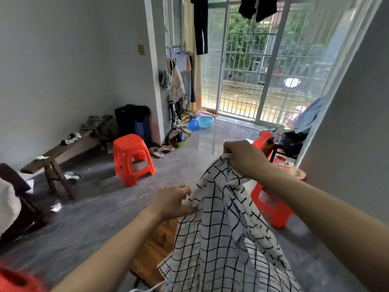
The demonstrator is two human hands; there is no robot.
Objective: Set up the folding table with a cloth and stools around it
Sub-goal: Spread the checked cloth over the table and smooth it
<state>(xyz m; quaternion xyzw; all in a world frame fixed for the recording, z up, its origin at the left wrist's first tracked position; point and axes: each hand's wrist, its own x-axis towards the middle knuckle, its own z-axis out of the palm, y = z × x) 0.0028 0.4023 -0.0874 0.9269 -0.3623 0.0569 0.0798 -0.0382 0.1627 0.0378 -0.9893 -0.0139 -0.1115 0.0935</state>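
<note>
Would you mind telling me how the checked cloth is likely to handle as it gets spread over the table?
The checked cloth looks floppy: it hangs in folds from the right hand and left hand. Probably light, since finger pinches hold it. It may bunch when laid down.

A lived-in home room: hanging laundry [201, 24], shoes [156, 152], washbasin [204, 121], barred balcony door [248, 60].

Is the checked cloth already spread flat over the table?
No, both hands, left and right, hold the cloth bunched in the air, with the wooden table showing bare beneath it.
</note>
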